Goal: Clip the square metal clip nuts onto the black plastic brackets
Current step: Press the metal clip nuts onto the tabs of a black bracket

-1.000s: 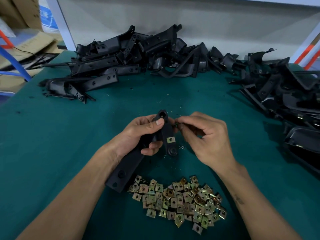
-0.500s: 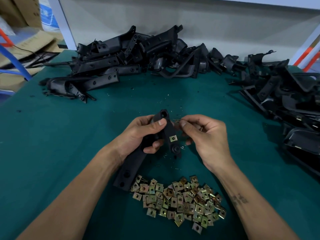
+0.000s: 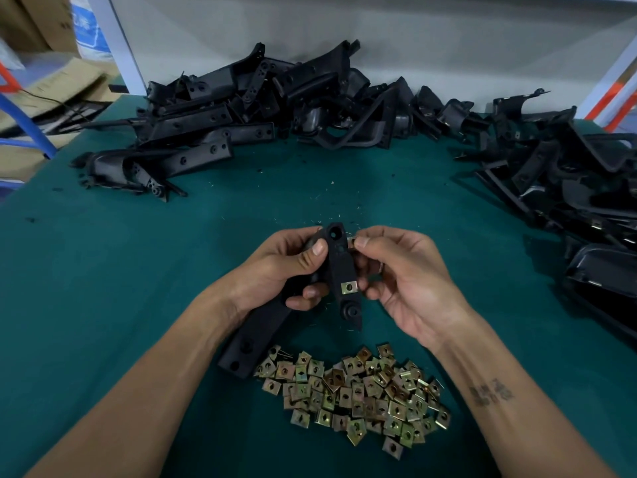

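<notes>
i saw both bare hands raised over a green felt table (image 3: 103, 270), meeting at one black plastic bracket (image 3: 339, 267). the left hand (image 3: 282, 270) was wrapped around the bracket's middle, thumb pressed on its face, with the long lower end slanting down and to the left of that grip. the right hand (image 3: 403, 281) was pinched closed on a small square metal clip nut (image 3: 351, 240) at the bracket's upper right edge, just beside its top hole. another clip nut (image 3: 349, 288) already sat clipped lower on the bracket. a loose heap of brass-coloured clip nuts (image 3: 355, 391) lay on the felt just below the bracket. piles of black brackets (image 3: 241, 122) lay well beyond the bracket and along the right (image 3: 568, 177).
</notes>
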`<state>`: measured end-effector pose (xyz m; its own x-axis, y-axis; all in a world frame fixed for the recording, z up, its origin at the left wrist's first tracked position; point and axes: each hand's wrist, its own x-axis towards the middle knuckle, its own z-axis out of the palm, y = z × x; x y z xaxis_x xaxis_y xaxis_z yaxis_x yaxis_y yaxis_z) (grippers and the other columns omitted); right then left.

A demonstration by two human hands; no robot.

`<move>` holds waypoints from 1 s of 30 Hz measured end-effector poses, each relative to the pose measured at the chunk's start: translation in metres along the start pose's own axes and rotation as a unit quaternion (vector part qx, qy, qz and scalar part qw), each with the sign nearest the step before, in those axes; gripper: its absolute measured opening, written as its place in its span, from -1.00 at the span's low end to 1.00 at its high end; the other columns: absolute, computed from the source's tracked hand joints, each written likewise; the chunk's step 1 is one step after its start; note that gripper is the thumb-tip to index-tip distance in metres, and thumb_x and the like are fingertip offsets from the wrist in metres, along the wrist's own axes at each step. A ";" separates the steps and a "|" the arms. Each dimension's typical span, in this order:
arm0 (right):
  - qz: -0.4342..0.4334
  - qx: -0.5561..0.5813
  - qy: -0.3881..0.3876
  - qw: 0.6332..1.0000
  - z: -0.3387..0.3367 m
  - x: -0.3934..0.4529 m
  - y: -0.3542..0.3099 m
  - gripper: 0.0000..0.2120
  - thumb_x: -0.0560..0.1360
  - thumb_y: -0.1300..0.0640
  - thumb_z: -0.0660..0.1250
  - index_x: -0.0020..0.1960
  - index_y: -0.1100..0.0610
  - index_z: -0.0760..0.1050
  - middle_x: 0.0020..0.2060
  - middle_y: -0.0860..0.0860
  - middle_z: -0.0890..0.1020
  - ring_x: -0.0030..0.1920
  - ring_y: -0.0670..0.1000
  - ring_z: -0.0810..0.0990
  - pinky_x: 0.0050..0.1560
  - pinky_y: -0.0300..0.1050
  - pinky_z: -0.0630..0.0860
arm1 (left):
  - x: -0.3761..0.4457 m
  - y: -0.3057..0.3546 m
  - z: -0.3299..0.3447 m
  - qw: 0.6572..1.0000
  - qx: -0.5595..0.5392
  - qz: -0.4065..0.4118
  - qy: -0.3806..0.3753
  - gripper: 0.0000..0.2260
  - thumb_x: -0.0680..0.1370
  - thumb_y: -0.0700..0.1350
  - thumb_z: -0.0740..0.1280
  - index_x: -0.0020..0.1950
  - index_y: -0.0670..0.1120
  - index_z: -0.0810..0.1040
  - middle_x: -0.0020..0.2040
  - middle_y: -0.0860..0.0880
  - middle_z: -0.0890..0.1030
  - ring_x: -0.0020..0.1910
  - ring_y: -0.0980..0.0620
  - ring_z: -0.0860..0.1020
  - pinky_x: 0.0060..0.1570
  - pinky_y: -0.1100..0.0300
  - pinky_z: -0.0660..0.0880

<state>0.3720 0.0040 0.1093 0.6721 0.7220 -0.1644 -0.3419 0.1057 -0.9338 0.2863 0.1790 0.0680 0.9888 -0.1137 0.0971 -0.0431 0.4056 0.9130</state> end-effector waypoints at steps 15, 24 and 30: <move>-0.015 -0.074 -0.003 0.997 -0.008 -0.005 -0.009 -0.87 0.29 0.25 0.51 -0.25 0.27 0.60 -0.49 0.08 0.49 -0.59 -0.04 0.39 -0.67 -0.30 0.22 | -0.001 -0.001 0.002 0.999 0.006 -0.035 -0.006 -0.59 0.46 0.08 0.48 0.02 -0.23 0.47 -0.26 -0.11 0.49 -0.48 0.10 0.40 -0.56 0.32 0.25; 0.043 -0.002 -0.064 0.997 -0.011 -0.002 -0.004 -0.90 0.25 0.27 0.54 -0.33 0.21 0.61 -0.51 0.05 0.45 -0.62 -0.10 0.32 -0.66 -0.33 0.23 | -0.002 0.001 0.004 0.998 0.007 -0.052 -0.042 -0.60 0.46 0.09 0.45 0.01 -0.21 0.47 -0.30 -0.07 0.45 -0.49 0.12 0.40 -0.54 0.33 0.30; 0.075 0.140 -0.168 0.973 -0.013 0.001 0.006 -0.72 0.20 0.23 0.70 -0.23 0.28 0.64 -0.45 0.11 0.53 -0.58 -0.05 0.49 -0.62 -0.34 0.35 | -0.004 0.002 0.010 0.996 -0.045 -0.016 -0.079 -0.82 0.59 -0.10 0.25 0.05 -0.22 0.47 -0.20 -0.06 0.57 -0.47 0.14 0.40 -0.54 0.30 0.23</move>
<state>0.3794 -0.0032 0.0997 0.3646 0.9212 -0.1356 -0.6173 0.1301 -0.7759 0.2808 0.1709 0.0734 0.9543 -0.2662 0.1359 0.0083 0.4782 0.8782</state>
